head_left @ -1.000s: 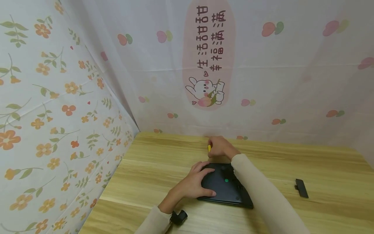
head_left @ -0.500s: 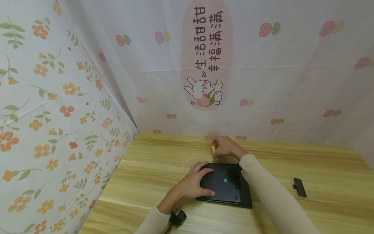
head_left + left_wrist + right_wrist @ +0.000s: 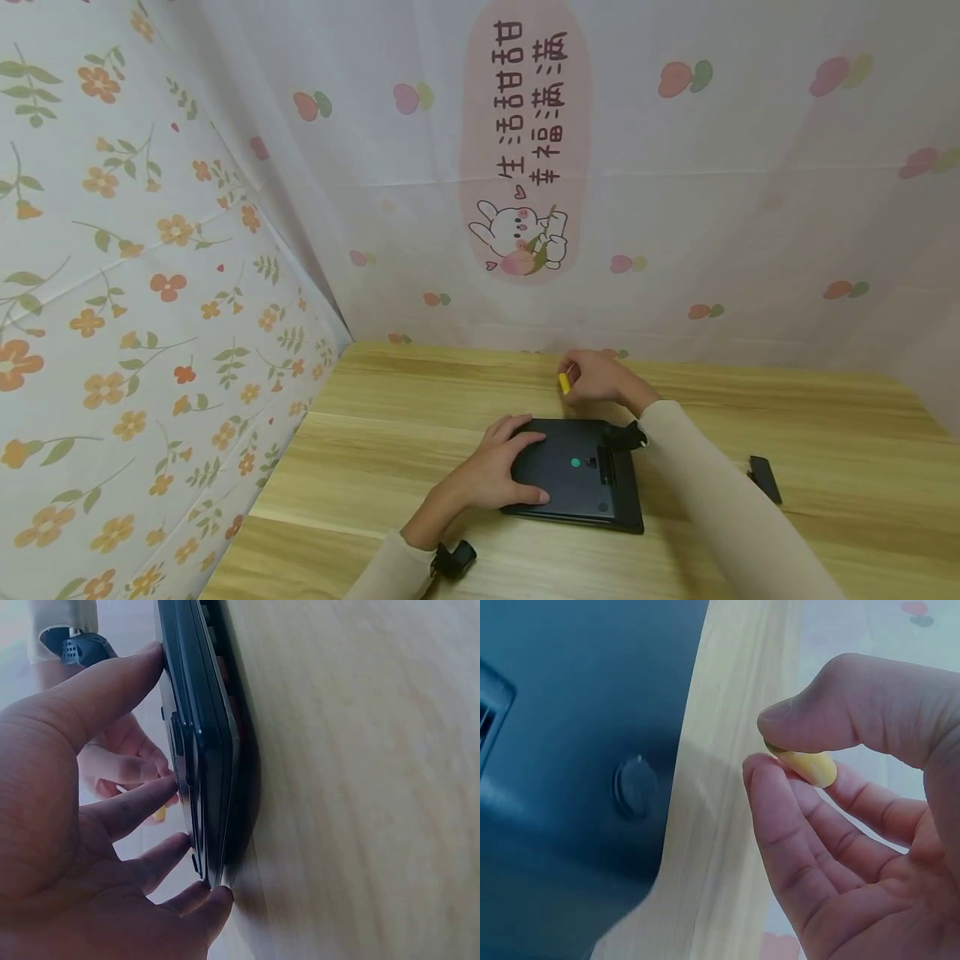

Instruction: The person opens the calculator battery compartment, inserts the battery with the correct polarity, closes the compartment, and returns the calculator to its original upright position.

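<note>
The left hand is spread over the near-left part of a black device, its thumb and fingertips pressing on the face and edge without clenching. The device lies flat on the table, directly under and to the right of this hand, with keys facing the wood. It should prove light, stiff and smooth, liable to slide if unsupported; hold it by its outer edges. Right of the left hand's fingertips, an uncovered slot is set in the upper face; keep pressure off it. Beyond the device's far edge, the right hand pinches a small yellow battery, as it appears to be, between thumb and index finger, clear of the table. Expect a hard, slick, nearly weightless piece that may roll if dropped; grip it at mid-length. Well to the right of both hands lies a narrow black cover, probably thin and rigid; lift by its long sides, sparing the tab. Compared with one second earlier, the left hand holds the same position, the right hand and battery have shifted rightward, the slot is more exposed, and the cover remains in place.
</note>
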The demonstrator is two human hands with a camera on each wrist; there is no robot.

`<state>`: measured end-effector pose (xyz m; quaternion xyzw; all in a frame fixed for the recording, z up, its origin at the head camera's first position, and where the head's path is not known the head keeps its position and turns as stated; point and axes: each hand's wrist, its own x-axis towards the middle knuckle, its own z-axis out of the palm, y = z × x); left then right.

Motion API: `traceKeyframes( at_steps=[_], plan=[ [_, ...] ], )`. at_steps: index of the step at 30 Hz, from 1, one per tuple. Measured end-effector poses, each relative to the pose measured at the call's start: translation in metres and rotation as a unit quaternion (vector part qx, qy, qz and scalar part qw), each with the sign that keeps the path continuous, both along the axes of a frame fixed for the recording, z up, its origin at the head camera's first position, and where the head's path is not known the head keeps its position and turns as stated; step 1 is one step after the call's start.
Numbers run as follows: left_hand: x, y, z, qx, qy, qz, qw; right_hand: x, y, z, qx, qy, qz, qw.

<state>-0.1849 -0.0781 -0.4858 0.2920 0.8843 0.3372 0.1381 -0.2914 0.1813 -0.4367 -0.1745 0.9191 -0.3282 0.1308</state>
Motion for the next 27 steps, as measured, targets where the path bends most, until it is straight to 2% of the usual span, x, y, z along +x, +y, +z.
traceKeyframes(
  at_steps=[4, 13, 20, 27],
  plan=[
    [0.0, 0.0, 0.0, 0.0, 0.001, 0.0, 1.0, 0.003, 0.007, 0.002, -0.024, -0.019, -0.01, 0.999],
    [0.001, 0.001, 0.0, 0.002, 0.005, -0.001, 1.0, 0.009, 0.02, 0.003, -0.061, -0.04, -0.001, 0.997],
    [0.002, 0.0, -0.001, 0.006, 0.005, -0.004, 1.0, 0.018, 0.033, 0.003, -0.076, -0.038, 0.014, 0.996],
    [0.002, 0.0, -0.002, 0.002, 0.007, -0.001, 1.0, 0.028, 0.049, 0.001, -0.103, -0.048, 0.005, 0.993]
  ],
)
